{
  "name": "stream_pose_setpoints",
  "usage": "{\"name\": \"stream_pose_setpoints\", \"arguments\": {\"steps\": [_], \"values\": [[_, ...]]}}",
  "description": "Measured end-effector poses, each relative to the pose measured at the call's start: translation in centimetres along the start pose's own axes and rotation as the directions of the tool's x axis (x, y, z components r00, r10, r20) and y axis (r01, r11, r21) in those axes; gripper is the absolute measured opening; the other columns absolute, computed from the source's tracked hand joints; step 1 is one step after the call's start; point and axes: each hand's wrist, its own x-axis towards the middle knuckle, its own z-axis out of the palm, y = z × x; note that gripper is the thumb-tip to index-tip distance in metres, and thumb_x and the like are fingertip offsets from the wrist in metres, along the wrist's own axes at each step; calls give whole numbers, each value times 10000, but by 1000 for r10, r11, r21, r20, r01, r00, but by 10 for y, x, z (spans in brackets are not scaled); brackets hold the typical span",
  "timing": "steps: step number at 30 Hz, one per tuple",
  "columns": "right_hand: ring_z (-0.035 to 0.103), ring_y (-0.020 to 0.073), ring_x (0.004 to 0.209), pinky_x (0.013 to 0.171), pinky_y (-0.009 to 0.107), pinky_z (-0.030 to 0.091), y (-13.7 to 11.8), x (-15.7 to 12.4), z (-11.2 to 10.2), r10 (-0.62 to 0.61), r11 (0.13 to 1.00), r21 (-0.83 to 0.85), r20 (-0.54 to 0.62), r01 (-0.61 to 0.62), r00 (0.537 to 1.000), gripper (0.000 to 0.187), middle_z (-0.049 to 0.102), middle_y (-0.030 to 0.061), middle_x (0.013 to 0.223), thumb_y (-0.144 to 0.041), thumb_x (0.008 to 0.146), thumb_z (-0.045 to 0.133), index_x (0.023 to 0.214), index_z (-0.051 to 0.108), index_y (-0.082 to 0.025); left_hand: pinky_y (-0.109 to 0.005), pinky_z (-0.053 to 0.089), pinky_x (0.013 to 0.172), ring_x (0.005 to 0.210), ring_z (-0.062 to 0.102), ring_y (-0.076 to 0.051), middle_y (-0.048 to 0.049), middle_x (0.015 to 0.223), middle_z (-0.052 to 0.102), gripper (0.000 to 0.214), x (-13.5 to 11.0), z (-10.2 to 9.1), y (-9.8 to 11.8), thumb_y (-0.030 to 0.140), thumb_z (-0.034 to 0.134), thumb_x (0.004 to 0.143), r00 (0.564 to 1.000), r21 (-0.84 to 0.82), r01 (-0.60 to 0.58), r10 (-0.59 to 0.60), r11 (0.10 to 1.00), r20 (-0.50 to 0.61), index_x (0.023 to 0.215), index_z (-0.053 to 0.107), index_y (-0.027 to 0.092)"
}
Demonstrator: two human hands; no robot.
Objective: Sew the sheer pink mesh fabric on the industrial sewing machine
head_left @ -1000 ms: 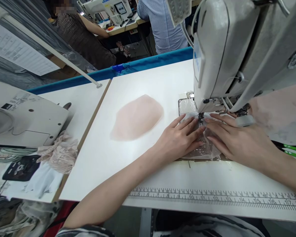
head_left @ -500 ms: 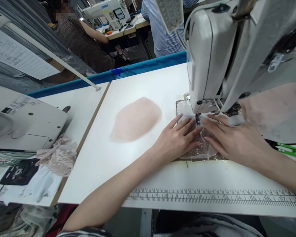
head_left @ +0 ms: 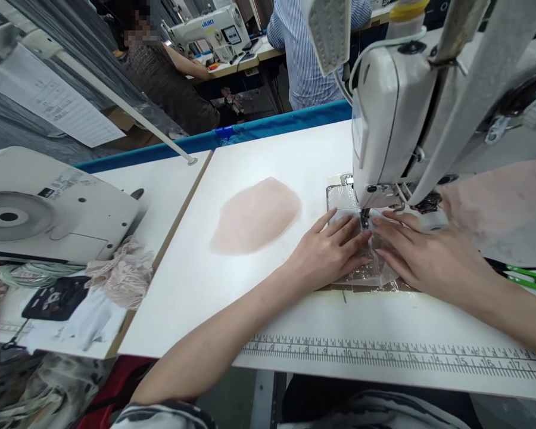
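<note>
My left hand [head_left: 333,250] lies flat, fingers stretched, on thin whitish see-through fabric [head_left: 377,271] at the left of the presser foot [head_left: 365,218]. On the other side of the foot, my right hand [head_left: 422,250] presses on the same fabric with its fingers extended. Both sets of fingertips are close to the needle area of the white sewing machine [head_left: 379,119]. Part of the fabric is hidden under the hands. A sheer pink cup-shaped piece [head_left: 259,217] rests on the white table [head_left: 183,298], left of my left hand.
A printed ruler [head_left: 384,354] runs along the table's front edge. Pink fabric [head_left: 500,190] and green-handled scissors [head_left: 529,277] lie at the right. A second machine [head_left: 49,208] and a pale lace bundle [head_left: 125,274] are at the left. Two people sit beyond the blue cloth edge [head_left: 290,121].
The view has shifted slightly, so the scene sits a little farther right. Both hands stay at the presser foot, with hardly any visible movement.
</note>
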Motion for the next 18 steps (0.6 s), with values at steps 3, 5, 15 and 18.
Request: {"name": "stream_pose_setpoints", "arguments": {"steps": [3, 5, 15, 18], "values": [[683, 228, 668, 852, 444, 477, 1, -1, -2, -74, 996, 42, -100, 78, 992, 298, 764, 142, 1030, -201, 986, 466, 1166, 662, -67, -471, 433, 1153, 1192, 655, -244, -136, 1245, 702, 504, -3, -6, -1, 509, 482, 1005, 990, -58, -79, 71, 995, -124, 1239, 652, 95], [704, 214, 793, 845, 402, 484, 2, -3, -3, -133, 985, 94, -138, 147, 981, 242, 756, 103, 1084, -116, 962, 480, 1083, 690, -122, -446, 488, 1102, 1114, 688, -242, -135, 1172, 731, 630, -5, -12, -1, 635, 460, 965, 967, -103, -204, 184, 974, -175, 1179, 672, 82], [677, 294, 984, 887, 474, 492, 14, -13, -11, -207, 936, 282, -38, 209, 978, 589, 721, 155, 1149, -599, 981, 421, 1209, 651, -107, -235, 616, 743, 898, 732, -129, -41, 1010, 771, 147, -10, -13, 9, 157, 482, 1008, 980, -194, -99, 62, 976, -189, 977, 622, 126], [690, 241, 951, 890, 429, 502, 13, -10, -12, -240, 944, 213, -72, 250, 968, 308, 740, 106, 1109, -332, 1006, 477, 1118, 691, -141, -244, 618, 743, 885, 728, -131, -44, 1004, 766, 137, -9, -10, 10, 205, 496, 1012, 980, -248, -85, 36, 965, -195, 979, 604, 128]]}}
